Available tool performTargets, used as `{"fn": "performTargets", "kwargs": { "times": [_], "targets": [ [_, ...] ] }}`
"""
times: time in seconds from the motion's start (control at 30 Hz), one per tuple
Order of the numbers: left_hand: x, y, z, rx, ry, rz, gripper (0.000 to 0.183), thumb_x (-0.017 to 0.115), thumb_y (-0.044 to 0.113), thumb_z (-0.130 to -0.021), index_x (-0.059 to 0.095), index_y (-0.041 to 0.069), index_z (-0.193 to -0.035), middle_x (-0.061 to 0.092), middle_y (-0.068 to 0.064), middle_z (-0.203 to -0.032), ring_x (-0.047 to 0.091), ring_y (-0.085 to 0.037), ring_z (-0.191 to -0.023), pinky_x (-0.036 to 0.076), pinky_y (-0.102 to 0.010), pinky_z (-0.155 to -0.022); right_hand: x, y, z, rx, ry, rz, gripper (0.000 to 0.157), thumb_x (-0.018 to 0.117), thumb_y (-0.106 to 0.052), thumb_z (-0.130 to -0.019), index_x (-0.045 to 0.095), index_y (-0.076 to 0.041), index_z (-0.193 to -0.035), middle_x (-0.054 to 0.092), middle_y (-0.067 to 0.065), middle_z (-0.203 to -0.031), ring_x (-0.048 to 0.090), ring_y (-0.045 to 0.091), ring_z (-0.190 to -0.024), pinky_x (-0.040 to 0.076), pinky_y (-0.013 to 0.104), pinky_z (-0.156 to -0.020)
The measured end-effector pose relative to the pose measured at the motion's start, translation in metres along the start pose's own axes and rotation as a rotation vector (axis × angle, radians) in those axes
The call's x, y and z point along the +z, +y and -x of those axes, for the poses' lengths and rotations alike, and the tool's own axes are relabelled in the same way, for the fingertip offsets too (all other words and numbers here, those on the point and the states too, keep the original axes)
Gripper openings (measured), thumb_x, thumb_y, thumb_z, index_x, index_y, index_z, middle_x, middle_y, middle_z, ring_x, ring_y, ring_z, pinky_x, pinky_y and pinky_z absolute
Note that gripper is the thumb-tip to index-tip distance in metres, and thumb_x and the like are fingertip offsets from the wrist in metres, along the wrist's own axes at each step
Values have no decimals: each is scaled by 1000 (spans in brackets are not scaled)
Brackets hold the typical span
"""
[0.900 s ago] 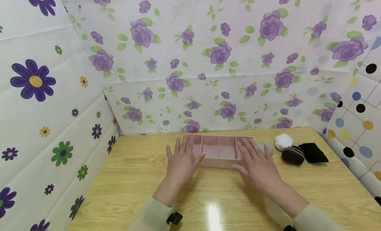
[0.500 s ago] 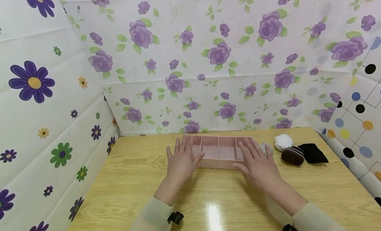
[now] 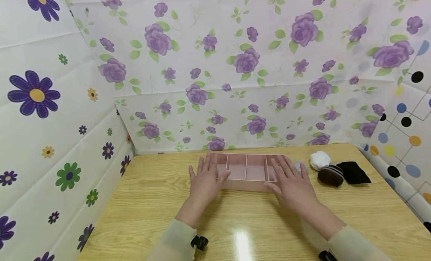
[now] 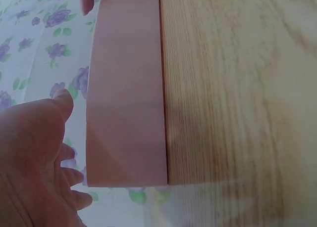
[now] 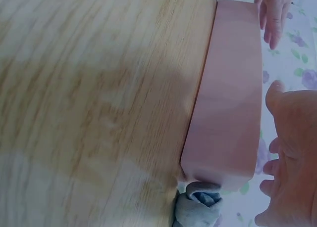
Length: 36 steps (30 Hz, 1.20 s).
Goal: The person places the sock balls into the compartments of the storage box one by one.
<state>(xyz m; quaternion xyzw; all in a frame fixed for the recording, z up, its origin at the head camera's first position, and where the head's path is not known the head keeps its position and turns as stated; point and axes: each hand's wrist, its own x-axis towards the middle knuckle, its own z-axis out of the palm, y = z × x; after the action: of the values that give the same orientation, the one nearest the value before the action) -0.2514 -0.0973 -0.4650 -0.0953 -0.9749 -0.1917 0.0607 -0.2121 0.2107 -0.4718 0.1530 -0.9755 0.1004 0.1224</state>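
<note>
A pink divided box [image 3: 246, 185] stands on the wooden table, its compartments in a row and bare inside. My left hand [image 3: 204, 185] is spread over its left end, and my right hand [image 3: 295, 187] is spread over the right end. Both hold nothing, with fingers straight and pointing forward. In the wrist views the hands appear above the rim, apart from the box's front wall [image 4: 126, 93]. Close by the box's right end lies a grey rolled sock [image 5: 199, 207], partly hidden behind my right hand in the head view.
Right of the box lie a white bundled cloth [image 3: 320, 160], a dark brown roll with grey stripes [image 3: 331, 176] and a black folded cloth [image 3: 354, 172]. A flowered sheet [image 3: 215, 77] hangs behind the table [image 3: 151, 201], with patterned sheets on both sides.
Both hands stay almost still over the box. The head view has shifted very slightly; none of the objects on the table has been moved.
</note>
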Motion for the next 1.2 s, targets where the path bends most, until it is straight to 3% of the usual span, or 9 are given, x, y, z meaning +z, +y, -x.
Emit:
{"fn": "performTargets", "kwargs": {
  "times": [0.4,1.0,1.2],
  "targets": [
    [5,-2,-11,-25,-7,32,91,48,68,-112,17,14,-179,11,-12,-184,7,-38,-169,0,-76,-128,5,7,-4,39,-30,4,87,53,-61,-113,29,-5,-175,19,23,-180,19,46,-166,6,76,-128],
    [15,-3,-10,-29,-16,81,94,51,65,-112,13,13,-179,18,-17,-183,11,-41,-168,5,-79,-127,6,13,-4,52,-39,-3,87,55,-59,-112,36,4,-169,26,27,-177,29,49,-161,10,76,-128],
    [18,0,-7,-53,-7,92,92,51,63,-113,13,14,-179,17,-17,-183,12,-41,-168,5,-77,-128,7,20,-5,29,-26,-81,90,56,-60,-112,36,8,-168,29,28,-176,34,48,-159,13,74,-129]
  ]
}}
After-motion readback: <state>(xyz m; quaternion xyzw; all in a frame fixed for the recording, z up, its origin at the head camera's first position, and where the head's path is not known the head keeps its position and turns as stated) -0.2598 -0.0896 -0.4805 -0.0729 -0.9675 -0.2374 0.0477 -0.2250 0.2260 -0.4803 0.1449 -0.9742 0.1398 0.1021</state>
